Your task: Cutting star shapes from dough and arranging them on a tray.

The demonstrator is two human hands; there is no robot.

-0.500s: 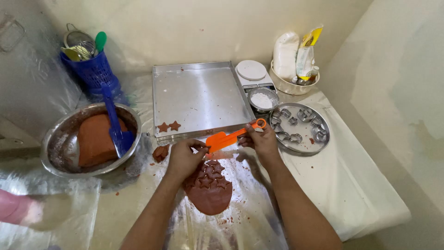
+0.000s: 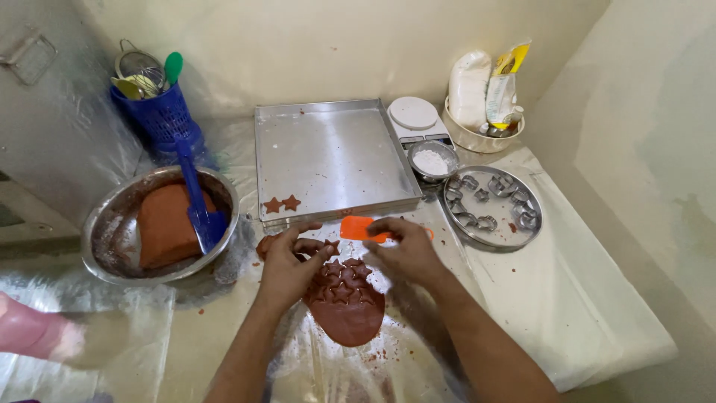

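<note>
A flat sheet of brown dough [image 2: 347,313] lies on the plastic-covered surface, with star shapes cut into its far half. My left hand [image 2: 287,269] rests on the dough's far left edge, fingers pinching at a star cut-out. My right hand [image 2: 406,250] holds an orange scraper [image 2: 356,227] flat over the far edge of the dough. Just beyond stands a square steel baking tray [image 2: 335,153] with two brown dough stars [image 2: 281,204] in its near left corner.
A steel bowl [image 2: 112,224] at left holds a dough block [image 2: 165,224] and a blue spatula [image 2: 198,201]. A blue utensil basket [image 2: 160,116] stands behind it. At right sit a round tray of metal cutters [image 2: 529,231], a flour bowl [image 2: 432,160], a white scale [image 2: 414,116] and a tub of bags [image 2: 485,138]. A pink sleeve [image 2: 33,336] shows at left.
My right hand has drawn the orange scraper down and left, closer to the dough. My left hand has shifted slightly onto the star cut-outs.
</note>
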